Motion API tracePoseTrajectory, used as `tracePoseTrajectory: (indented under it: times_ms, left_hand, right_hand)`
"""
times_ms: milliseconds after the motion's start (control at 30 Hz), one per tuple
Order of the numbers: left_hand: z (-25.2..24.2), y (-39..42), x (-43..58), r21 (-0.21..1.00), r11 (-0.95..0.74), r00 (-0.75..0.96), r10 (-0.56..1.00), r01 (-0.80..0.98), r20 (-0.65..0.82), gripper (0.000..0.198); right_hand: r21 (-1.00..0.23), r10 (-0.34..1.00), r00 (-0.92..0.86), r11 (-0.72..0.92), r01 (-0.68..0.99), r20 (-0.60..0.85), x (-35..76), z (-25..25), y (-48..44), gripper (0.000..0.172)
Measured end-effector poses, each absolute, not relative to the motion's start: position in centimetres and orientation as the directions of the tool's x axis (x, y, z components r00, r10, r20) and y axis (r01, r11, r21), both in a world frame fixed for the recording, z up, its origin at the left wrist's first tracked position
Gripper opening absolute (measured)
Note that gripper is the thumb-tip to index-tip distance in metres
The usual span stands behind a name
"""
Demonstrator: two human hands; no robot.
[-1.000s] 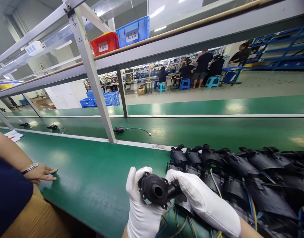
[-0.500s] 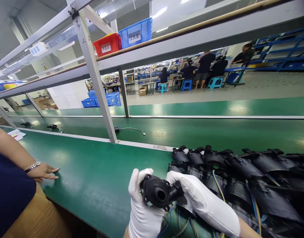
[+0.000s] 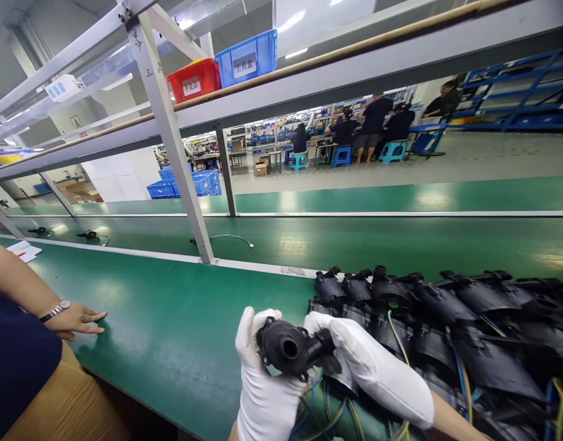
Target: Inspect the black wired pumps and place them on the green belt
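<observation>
A black pump (image 3: 288, 348) with a round opening in its face and a side spout is held up over the green bench. My left hand (image 3: 265, 380), in a white glove, is wrapped round its left side and underside. From the right, my right hand (image 3: 355, 352), also gloved in white, grips it by the side spout; the fingertips are partly hidden behind it. Close to my right hand lie several more black pumps (image 3: 442, 300) in rows, with coloured wires (image 3: 465, 380) among them.
A co-worker's hand (image 3: 81, 321) rests on the bench (image 3: 162, 318) at left. A slanted frame post (image 3: 175, 141) stands on a white rail ahead. Beyond it, a belt (image 3: 281, 236) carries a few black parts. Red (image 3: 193, 81) and blue (image 3: 247, 60) bins sit on the shelf above.
The view has shifted slightly. A black part with a white cable on the belt has moved left, partly behind the post. Both hands keep their hold on the pump.
</observation>
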State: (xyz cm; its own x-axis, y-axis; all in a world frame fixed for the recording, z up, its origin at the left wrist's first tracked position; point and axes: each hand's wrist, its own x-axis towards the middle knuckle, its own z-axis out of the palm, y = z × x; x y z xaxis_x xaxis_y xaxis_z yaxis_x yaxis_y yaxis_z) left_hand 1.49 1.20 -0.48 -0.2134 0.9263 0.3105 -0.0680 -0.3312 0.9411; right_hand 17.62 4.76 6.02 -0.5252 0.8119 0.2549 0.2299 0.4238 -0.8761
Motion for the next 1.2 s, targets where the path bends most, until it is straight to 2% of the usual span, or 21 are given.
tracePoseTrajectory:
  times_ms: [233, 533, 700, 900, 1200]
  left_hand:
    - [-1.4, 1.5, 1.7, 0.919, -0.391, -0.256, 0.894, -0.048, 0.367, 0.106]
    - [-2.2, 2.4, 2.0, 0.845, -0.534, -0.301, 0.802, 0.026, 0.516, 0.110]
    - [-2.5, 2.8, 2.2, 0.837, -0.546, -0.307, 0.793, 0.025, 0.527, 0.104]
    - [-3.9, 3.9, 2.1, 0.823, -0.567, -0.313, 0.777, 0.028, 0.546, 0.110]
    - [-1.4, 2.3, 2.6, 0.858, -0.509, -0.314, 0.807, 0.059, 0.501, 0.095]
  right_hand:
    - [-0.879, 0.815, -0.520, 0.420, 0.227, 0.256, 17.6, 6.5, 4.7, 0.072]
    - [-0.887, 0.815, -0.518, 0.414, 0.206, 0.261, 17.6, 5.7, 5.2, 0.068]
    - [-0.886, 0.811, -0.527, 0.414, 0.208, 0.255, 17.8, 5.7, 5.3, 0.068]
    - [-0.894, 0.804, -0.542, 0.404, 0.193, 0.246, 18.0, 4.9, 5.7, 0.066]
    - [-0.895, 0.801, -0.548, 0.402, 0.192, 0.241, 18.1, 4.5, 5.9, 0.067]
